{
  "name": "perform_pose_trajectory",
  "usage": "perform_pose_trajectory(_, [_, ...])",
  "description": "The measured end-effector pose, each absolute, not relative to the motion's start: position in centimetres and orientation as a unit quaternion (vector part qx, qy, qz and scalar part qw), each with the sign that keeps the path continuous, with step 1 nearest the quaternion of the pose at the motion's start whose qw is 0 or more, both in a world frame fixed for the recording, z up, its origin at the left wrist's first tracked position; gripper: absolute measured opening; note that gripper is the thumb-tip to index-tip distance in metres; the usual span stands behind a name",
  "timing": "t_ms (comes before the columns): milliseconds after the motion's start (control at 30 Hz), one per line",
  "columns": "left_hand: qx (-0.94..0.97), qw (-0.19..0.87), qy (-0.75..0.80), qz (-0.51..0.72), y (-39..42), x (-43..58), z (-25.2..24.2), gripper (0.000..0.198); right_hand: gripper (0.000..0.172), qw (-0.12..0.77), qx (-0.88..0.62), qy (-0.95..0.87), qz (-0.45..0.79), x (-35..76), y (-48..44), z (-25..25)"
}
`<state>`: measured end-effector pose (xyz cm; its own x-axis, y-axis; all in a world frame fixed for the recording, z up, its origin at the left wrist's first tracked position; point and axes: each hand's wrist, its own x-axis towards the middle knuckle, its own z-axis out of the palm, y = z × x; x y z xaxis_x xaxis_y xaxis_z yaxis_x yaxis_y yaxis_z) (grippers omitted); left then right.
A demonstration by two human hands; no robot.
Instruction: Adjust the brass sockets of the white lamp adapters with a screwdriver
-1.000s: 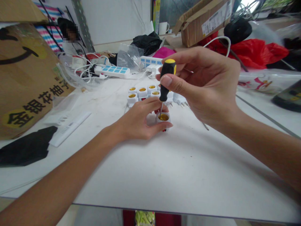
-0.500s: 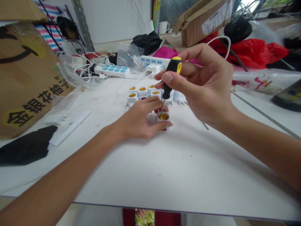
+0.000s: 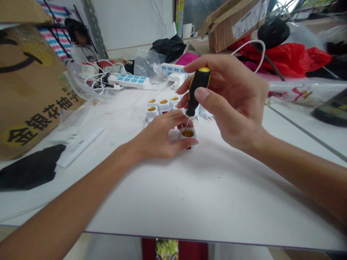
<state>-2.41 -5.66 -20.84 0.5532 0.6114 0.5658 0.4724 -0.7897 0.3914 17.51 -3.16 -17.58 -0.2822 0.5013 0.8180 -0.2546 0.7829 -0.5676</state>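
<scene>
My left hand (image 3: 165, 135) grips a white lamp socket (image 3: 188, 134) with a brass-coloured threaded inside, holding it upright on the white table (image 3: 173, 202). A bit of red shows low on its side, beside my thumb. In my right hand (image 3: 233, 97) is a screwdriver (image 3: 199, 88) with a black and yellow handle, held between thumb and fingers. The shaft points down into the socket's opening; its tip is hidden inside. Just behind my left hand stand several more white lamp sockets (image 3: 163, 104), and some plug pins show to their right.
Power strips (image 3: 128, 80) with tangled white cables lie at the back. A large cardboard box (image 3: 32, 90) stands left, near a black piece (image 3: 29, 168) and a long white box (image 3: 80, 148). Red plastic bags (image 3: 295, 59) and another carton (image 3: 235, 25) fill the back right. A person sits far left.
My right hand has turned the screwdriver handle, and its fingers now sit differently around it. The left hand and the socket stay in place.
</scene>
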Motion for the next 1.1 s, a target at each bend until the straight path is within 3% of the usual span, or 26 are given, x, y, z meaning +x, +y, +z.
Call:
perform_pose_trajectory(167, [0.873, 0.098, 0.311, 0.362, -5.7, -2.5, -21.0, 0.022, 0.026, 0.607, -0.077, -0.736, 0.29, 17.5, -2.4, -17.9])
perform_pose_trajectory(300, [0.875, 0.096, 0.315, 0.355, -5.7, -2.6, -21.0, 0.022, 0.044, 0.605, -0.086, -0.735, 0.293, 17.5, -1.8, -18.3])
perform_pose_trajectory(400, [0.876, 0.098, 0.313, 0.353, -5.6, -2.5, -21.0, 0.021, 0.049, 0.603, -0.103, -0.738, 0.284, 17.5, -1.5, -18.4])
perform_pose_trajectory(500, [0.876, 0.094, 0.308, 0.359, -5.7, -2.4, -20.9, 0.022, 0.047, 0.608, -0.099, -0.736, 0.282, 17.4, -1.5, -18.2])
perform_pose_trajectory(667, [0.877, 0.098, 0.302, 0.36, -5.7, -2.4, -20.7, 0.023, 0.02, 0.616, -0.06, -0.721, 0.312, 17.3, -2.4, -17.5])
perform_pose_trajectory(733, [0.877, 0.103, 0.302, 0.36, -5.7, -2.4, -20.7, 0.023, 0.017, 0.61, -0.061, -0.721, 0.323, 17.3, -2.6, -17.4])
perform_pose_trajectory(900, [0.876, 0.099, 0.302, 0.364, -5.7, -2.5, -20.8, 0.024, 0.022, 0.638, -0.074, -0.712, 0.285, 17.2, -2.2, -17.6])
perform_pose_trajectory(1033, [0.877, 0.101, 0.297, 0.363, -5.7, -2.5, -20.9, 0.022, 0.044, 0.655, -0.113, -0.701, 0.26, 17.2, -1.7, -17.6])
perform_pose_trajectory(1100, [0.879, 0.098, 0.297, 0.361, -5.7, -2.6, -20.9, 0.022, 0.047, 0.654, -0.115, -0.701, 0.259, 17.2, -1.8, -17.6])
